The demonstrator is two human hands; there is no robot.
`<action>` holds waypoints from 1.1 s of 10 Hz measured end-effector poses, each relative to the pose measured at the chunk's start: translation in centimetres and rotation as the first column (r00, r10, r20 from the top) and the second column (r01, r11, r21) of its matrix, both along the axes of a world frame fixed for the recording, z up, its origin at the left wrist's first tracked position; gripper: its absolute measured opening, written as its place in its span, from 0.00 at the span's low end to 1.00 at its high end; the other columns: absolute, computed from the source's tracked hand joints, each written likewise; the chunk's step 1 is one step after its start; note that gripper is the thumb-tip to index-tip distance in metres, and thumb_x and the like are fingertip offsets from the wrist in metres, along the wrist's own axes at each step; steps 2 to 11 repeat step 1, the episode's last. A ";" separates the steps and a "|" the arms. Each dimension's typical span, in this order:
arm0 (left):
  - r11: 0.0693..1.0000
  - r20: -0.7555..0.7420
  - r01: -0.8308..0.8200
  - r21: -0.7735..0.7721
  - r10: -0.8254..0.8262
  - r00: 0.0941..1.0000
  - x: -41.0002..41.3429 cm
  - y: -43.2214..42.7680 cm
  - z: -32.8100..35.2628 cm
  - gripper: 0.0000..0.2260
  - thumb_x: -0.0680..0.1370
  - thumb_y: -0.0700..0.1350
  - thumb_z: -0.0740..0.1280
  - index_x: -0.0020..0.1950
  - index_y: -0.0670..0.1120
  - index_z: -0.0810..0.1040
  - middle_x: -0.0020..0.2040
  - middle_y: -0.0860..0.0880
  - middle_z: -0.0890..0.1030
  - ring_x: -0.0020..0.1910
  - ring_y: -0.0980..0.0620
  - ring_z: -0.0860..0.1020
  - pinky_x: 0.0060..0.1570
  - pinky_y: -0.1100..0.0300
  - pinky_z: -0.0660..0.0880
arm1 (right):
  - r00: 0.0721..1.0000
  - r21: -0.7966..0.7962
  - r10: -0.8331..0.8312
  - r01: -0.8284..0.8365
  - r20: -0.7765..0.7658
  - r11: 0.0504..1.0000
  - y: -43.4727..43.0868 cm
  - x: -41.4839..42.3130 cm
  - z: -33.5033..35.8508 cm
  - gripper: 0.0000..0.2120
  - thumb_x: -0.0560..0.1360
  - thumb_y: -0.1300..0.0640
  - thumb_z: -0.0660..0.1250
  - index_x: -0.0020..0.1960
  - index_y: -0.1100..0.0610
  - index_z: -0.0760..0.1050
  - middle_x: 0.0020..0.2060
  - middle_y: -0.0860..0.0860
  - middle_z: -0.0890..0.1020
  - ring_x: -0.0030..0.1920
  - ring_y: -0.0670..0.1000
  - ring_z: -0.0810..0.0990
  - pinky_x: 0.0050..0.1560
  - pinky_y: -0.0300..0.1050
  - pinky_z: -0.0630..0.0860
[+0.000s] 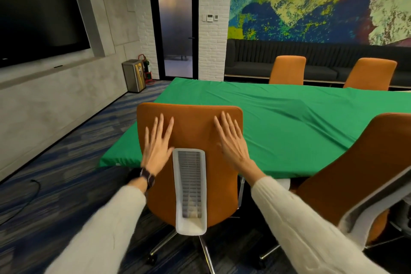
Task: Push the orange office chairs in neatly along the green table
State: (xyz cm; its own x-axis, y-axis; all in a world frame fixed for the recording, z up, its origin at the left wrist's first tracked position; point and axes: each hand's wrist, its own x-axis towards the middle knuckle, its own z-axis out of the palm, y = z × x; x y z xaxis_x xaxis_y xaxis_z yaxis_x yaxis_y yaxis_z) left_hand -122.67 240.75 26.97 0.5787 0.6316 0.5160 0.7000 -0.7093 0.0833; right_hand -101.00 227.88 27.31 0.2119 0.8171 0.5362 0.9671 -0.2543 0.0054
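An orange office chair (191,131) with a white spine stands right in front of me, its back towards me and its seat under the near edge of the green table (289,122). My left hand (156,147) lies flat on the left side of the backrest, fingers spread. My right hand (233,142) lies flat on the right side, fingers spread too. A second orange chair (355,173) stands to the right, turned at an angle to the table. Two more orange chairs (288,70) (370,74) sit at the table's far side.
A steel bin (133,75) and a red extinguisher stand by the glass door (175,22) at the back left. A dark bench sofa (251,60) runs along the mural wall. A large screen (37,11) hangs on the left wall. A black cable (26,200) lies on the carpet.
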 end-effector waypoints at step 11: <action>0.976 0.045 0.047 -0.214 -0.038 0.998 -3.1 -4.0 -6.7 0.49 0.67 0.46 0.74 0.75 0.47 0.41 0.77 0.41 0.46 0.73 0.40 0.58 0.65 0.34 0.65 | 0.992 -0.134 0.021 -0.038 -0.126 0.990 -4.3 -1.7 -6.6 0.46 0.65 0.67 0.69 0.76 0.56 0.48 0.76 0.58 0.42 0.74 0.58 0.57 0.72 0.55 0.61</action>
